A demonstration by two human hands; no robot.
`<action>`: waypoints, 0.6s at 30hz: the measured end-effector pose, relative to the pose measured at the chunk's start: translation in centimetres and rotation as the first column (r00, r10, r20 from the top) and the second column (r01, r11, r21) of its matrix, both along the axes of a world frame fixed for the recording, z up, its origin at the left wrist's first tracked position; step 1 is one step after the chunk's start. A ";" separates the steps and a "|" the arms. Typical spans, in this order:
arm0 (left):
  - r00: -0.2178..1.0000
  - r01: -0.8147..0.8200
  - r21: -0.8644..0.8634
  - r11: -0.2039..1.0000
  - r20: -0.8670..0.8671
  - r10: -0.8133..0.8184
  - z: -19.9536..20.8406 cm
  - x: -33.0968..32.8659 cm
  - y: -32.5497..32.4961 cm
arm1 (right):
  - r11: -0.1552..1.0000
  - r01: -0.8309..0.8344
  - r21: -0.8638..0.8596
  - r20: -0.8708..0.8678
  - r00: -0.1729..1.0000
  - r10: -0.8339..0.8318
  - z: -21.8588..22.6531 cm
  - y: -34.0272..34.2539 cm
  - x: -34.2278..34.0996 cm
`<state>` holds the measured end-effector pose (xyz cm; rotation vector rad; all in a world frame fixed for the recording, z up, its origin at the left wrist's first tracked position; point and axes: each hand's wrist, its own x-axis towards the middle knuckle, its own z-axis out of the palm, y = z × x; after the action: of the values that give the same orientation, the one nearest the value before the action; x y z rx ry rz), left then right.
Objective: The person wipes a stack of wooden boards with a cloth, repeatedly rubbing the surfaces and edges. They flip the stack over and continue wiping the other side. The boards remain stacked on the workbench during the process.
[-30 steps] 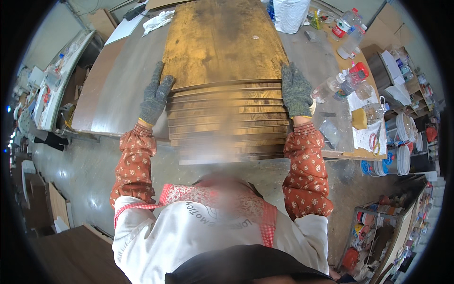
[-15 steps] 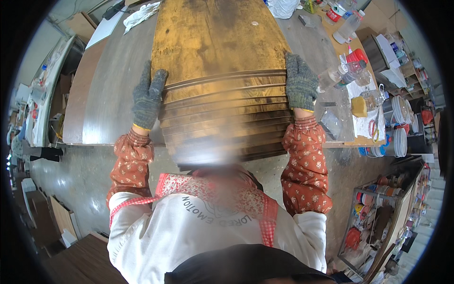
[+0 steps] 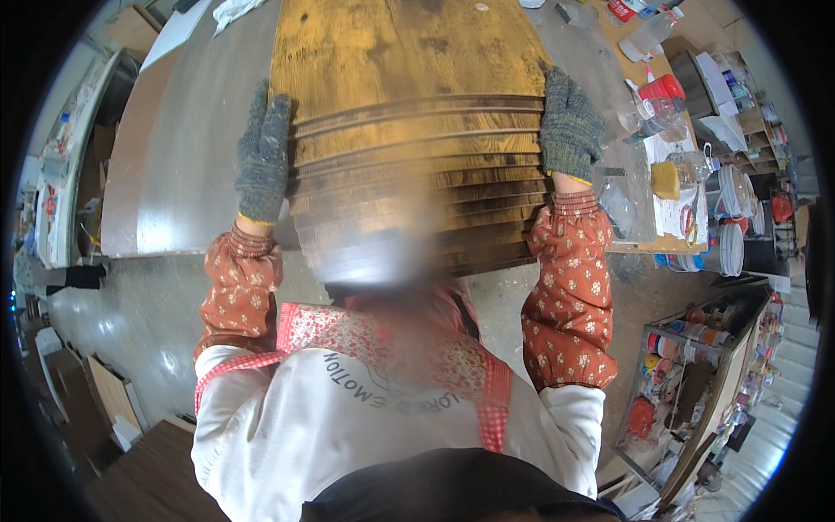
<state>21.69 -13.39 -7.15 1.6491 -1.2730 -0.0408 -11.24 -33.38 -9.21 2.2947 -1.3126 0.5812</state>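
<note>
In front of me is a stack of several wooden boards (image 3: 409, 56), yellow-brown with dark smudges, their near edges stepped toward my body. My left hand (image 3: 263, 157), in a grey knit glove, lies along the stack's left side with its fingers stretched forward. Against the right side rests my right hand (image 3: 571, 124), gloved the same way, its fingers straight and pointing away from me. The palms face each other across the boards. A bright blur covers the stack's near lower part, so the lowest boards are hard to make out.
The stack lies on a grey worktable (image 3: 187, 174). Plastic bottles (image 3: 654, 35), a yellow sponge-like block (image 3: 665, 181) and scissors (image 3: 691, 222) are at the table's right. A shelf rack (image 3: 687, 374) stands at lower right. White cloth (image 3: 235, 12) lies at far left.
Both hands have shifted forward along the stack's sides and slightly apart. The left thumb, spread before, now lies closer to the fingers. The view has moved a little too.
</note>
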 end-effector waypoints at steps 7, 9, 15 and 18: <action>0.791 0.006 -0.012 1.000 0.612 0.003 -5.5 2.8 4.2 | 0.986 -0.114 0.119 0.041 0.993 0.110 -1.7 -0.4 -0.5; 0.791 -0.128 0.074 0.989 0.609 0.057 -6.6 3.4 4.6 | 0.975 -0.191 0.118 0.113 0.978 0.178 -2.5 0.0 -1.2; 0.698 -0.199 -0.035 0.979 0.696 0.166 -7.2 2.9 4.4 | 0.966 -0.211 0.147 0.129 0.973 0.193 -5.3 2.3 -4.1; 0.839 -0.225 0.144 0.964 0.532 0.117 -7.9 2.2 5.8 | 0.952 -0.305 0.002 0.091 0.949 0.303 -7.6 3.7 -5.1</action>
<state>23.94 -7.58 -15.03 2.0305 -1.5507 0.4313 -16.29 -29.69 -16.77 2.5312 -1.0078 0.7844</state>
